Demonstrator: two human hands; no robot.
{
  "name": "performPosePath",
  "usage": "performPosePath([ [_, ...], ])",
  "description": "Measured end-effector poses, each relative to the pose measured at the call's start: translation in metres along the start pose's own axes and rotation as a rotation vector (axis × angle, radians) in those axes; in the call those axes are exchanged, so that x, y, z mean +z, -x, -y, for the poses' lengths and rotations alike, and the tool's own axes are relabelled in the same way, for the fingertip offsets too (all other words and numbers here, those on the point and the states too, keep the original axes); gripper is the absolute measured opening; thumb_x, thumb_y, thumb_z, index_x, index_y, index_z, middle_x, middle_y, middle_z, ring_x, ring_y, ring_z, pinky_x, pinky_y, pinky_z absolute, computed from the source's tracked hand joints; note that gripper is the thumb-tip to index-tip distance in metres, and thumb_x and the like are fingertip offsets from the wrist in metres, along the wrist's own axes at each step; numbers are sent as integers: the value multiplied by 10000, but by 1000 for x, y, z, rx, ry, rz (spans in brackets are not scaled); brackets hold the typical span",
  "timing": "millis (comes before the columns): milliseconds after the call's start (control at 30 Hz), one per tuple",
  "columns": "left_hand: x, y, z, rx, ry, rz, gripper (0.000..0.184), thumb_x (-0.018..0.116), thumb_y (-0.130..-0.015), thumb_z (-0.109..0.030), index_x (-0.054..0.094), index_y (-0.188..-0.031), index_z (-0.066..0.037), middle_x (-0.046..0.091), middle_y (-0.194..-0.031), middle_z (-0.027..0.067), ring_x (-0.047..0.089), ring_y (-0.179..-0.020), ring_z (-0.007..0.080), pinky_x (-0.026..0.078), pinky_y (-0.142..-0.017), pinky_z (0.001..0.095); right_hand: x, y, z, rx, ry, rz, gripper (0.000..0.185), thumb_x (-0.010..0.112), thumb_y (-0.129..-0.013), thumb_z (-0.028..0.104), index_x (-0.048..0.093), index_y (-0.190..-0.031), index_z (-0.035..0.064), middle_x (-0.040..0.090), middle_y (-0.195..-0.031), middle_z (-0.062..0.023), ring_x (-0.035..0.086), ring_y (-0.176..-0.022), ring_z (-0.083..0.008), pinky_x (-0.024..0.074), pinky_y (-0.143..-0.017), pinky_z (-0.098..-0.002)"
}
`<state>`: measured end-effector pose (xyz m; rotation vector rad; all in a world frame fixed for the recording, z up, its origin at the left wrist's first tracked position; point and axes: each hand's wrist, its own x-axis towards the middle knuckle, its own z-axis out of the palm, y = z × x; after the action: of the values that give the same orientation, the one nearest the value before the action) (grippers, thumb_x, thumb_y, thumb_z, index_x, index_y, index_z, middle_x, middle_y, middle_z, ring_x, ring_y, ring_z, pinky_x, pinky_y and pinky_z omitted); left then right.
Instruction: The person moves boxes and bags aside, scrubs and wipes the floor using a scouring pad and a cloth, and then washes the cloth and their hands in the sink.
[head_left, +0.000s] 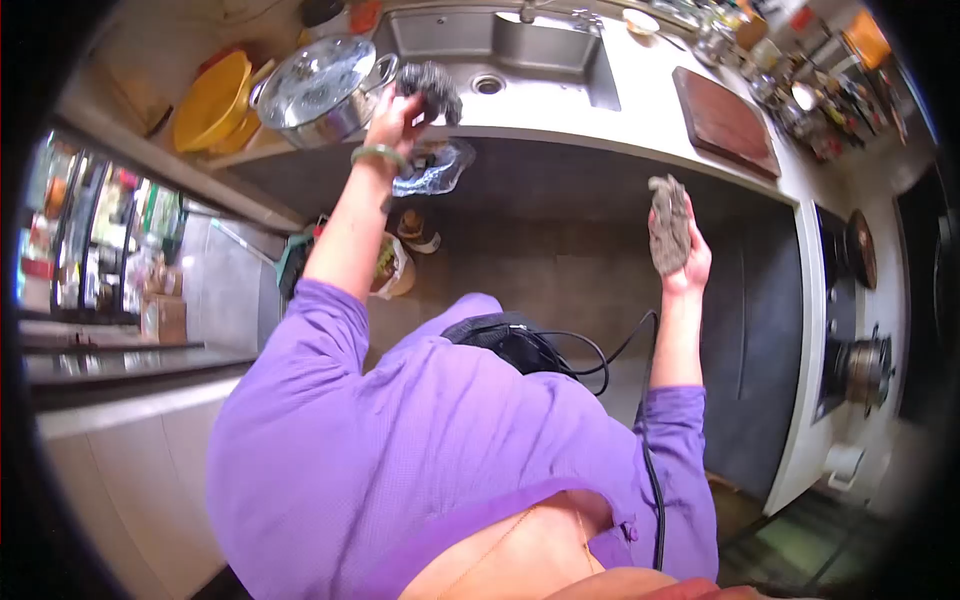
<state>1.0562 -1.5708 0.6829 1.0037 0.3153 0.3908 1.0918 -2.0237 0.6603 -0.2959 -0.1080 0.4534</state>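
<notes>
Left hand [398, 118], upper left of centre: fingers curled on a dark wad [432, 92], gripped at the sink's near edge in the picture; exact closure partly hidden. Green bangle [380, 155] on that wrist. Right hand [692, 262], right of centre: loosely cupped, grey-brown rag [668, 228] lying along palm and fingers; fingertips mostly covered. The 2 hands well apart.

Beyond: sink [445, 48], top centre, drain [487, 84] visible. Lidded pot [318, 88] to its left; yellow basin [213, 100] farther out, upper left. Brown board [725, 120] on the pale counter [640, 85], upper right. Clear plastic [442, 168] just below the wad. Black cable [655, 480] down the right sleeve, lower right of centre.
</notes>
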Motion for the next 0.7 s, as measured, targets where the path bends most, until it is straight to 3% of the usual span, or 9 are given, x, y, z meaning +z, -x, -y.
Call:
performPosePath([
  [133, 10, -83, -11, 85, -57, -33, 316, 575, -856, -62, 466, -1150, -98, 627, -964, 55, 605, -893, 193, 505, -782, 358, 1, -135, -1, 167, 8, 117, 403, 295, -931, 123, 405, -1306, 23, 399, -1364, -180, 388, -1250, -368, 305, -1045, -526],
  [200, 13, -131, 2, 102, -393, -282, 664, 706, -757, -142, 337, -1307, -87, 533, -1162, 151, 527, -1060, 268, 454, -869, 437, 0, -200, -11, 259, -77, 224, 401, 318, -919, 128, 423, -1283, -1, 415, -1345, -201, 390, -1247, -372, 295, -1049, -532],
  [233, 12, -148, 10, 88, -605, -428, 827, 775, -693, -188, 287, -1353, -81, 471, -1242, 195, 472, -1149, 313, 420, -931, 481, 10, -223, -22, 270, -118, 181, 402, 317, -904, 135, 455, -1249, -20, 480, -1273, -220, 450, -1190, -379, 362, -1008, -514],
  [333, -4, -191, 52, 122, -880, -364, 1030, 824, -579, -319, 232, -1377, -50, 297, -1365, 240, 353, -1245, 335, 360, -1005, 411, 1, -300, -42, 303, -34, 111, 388, 335, -898, 127, 492, -1218, -27, 508, -1240, -225, 476, -1161, -385, 383, -987, -523],
  [367, 2, -197, 67, 161, -967, -404, 970, 823, -564, -327, 310, -1333, -34, 374, -1312, 237, 411, -1198, 323, 386, -983, 412, -8, -323, -50, 295, 19, 56, 384, 343, -896, 124, 497, -1213, -28, 512, -1235, -226, 485, -1151, -387, 391, -979, -525],
  [433, -2, -219, 116, 237, -823, -392, 783, 816, -597, -329, 452, -1201, 11, 557, -1053, 177, 549, -993, 265, 454, -891, 366, -26, -362, -57, 384, 7, 16, 379, 354, -894, 121, 499, -1207, -36, 515, -1229, -231, 504, -1126, -393, 409, -960, -528],
  [500, 32, -208, 117, 22, -537, -244, 536, 699, -791, -287, 454, -1191, -27, 539, -1044, 101, 540, -934, 186, 477, -793, 355, -34, -392, -69, 431, 42, -1, 378, 341, -905, 125, 495, -1214, -29, 515, -1226, -234, 512, -1115, -391, 418, -953, -526],
  [667, 103, -256, 170, -561, 334, -64, 637, 479, -844, -593, 490, -1166, -44, 580, -1068, 137, 498, -1081, 274, 328, -994, 445, -58, -450, -103, 566, 118, -34, 380, 330, -933, 159, 473, -1244, -5, 515, -1240, -201, 516, -1119, -360, 428, -953, -494],
  [700, 111, -261, 176, -578, 466, 122, 555, 418, -897, -535, 510, -1143, -47, 583, -1086, 127, 509, -1097, 265, 350, -998, 434, -49, -451, -112, 542, 302, -107, 382, 323, -930, 150, 467, -1248, -5, 519, -1241, -186, 521, -1117, -334, 436, -954, -468],
])
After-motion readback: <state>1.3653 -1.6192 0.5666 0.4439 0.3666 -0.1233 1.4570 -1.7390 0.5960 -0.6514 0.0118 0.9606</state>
